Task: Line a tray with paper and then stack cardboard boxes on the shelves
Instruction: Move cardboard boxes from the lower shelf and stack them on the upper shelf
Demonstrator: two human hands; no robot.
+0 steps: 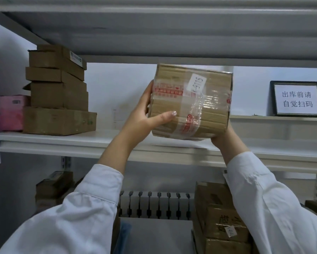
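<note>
Your left hand [145, 114] and right hand [221, 137] clamp the taped box [191, 101] from opposite sides, supporting it over the shelf [106, 142], 3 o'clock of the stack [58, 90].

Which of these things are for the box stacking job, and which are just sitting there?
For the job:
taped box, held in left hand and right hand
shelf
stack of boxes

Just sitting there:
framed sign
pink box
</note>
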